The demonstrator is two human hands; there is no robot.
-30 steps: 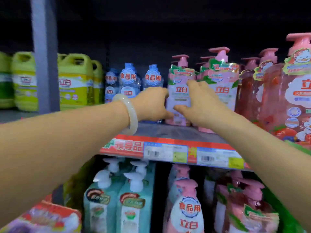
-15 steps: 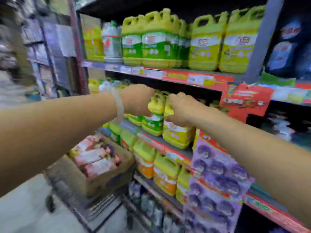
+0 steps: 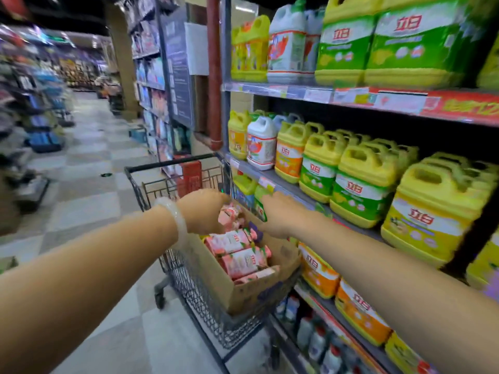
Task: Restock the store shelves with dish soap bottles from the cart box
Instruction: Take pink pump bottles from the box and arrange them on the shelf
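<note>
A brown cardboard box sits in the wire shopping cart. Inside it lie several pink dish soap bottles. My left hand, with a pale bangle on the wrist, hovers over the box's far end. Its fingers curl down onto one raised pink bottle, but blur hides whether they hold it. My right hand reaches over the box's right edge with relaxed fingers and holds nothing.
To the right, the shelves carry yellow and green detergent jugs on several levels, close beside the cart. The tiled aisle floor stretches away on the left, with more shelving along both sides.
My view has swung left from the pink pump bottles on the shelf to the cart. Both hands let go of the shelved bottle and came down over the box.
</note>
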